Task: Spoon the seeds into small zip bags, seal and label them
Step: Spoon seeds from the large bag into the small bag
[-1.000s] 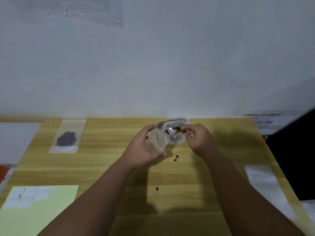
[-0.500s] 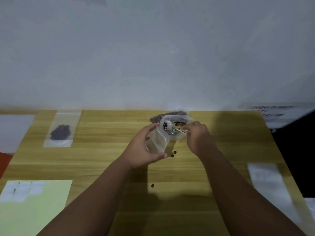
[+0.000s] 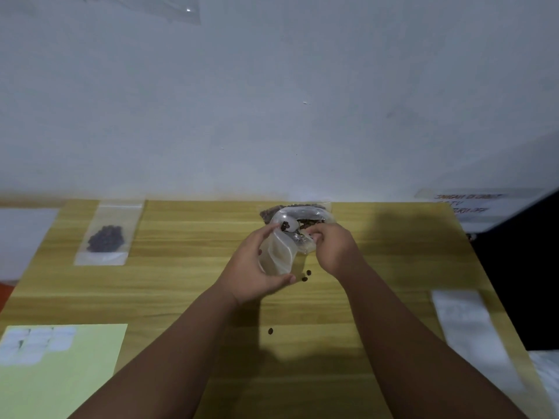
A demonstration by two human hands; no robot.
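My left hand [image 3: 252, 267] grips a small clear zip bag [image 3: 276, 257], held upright above the wooden table [image 3: 187, 285] with its mouth turned right. My right hand [image 3: 332, 249] pinches the handle of a white spoon [image 3: 290, 225] whose bowl carries dark seeds at the bag's mouth. Behind the hands lies a larger clear bag of dark seeds [image 3: 302, 213]. A few loose seeds [image 3: 306, 276] lie on the table below the hands, and one more seed [image 3: 270, 330] lies nearer to me. A sealed zip bag of seeds [image 3: 107, 237] lies flat at the far left.
A pale green sheet with white label stickers [image 3: 57, 364] lies at the near left corner. Empty clear bags [image 3: 465, 331] lie along the right edge. A white wall rises just behind the table. A paper with printed text [image 3: 472, 204] sits at the far right.
The spoon has come out of the large seed bag and moved left to the small bag's mouth. My left hand has tilted the small bag up a little.
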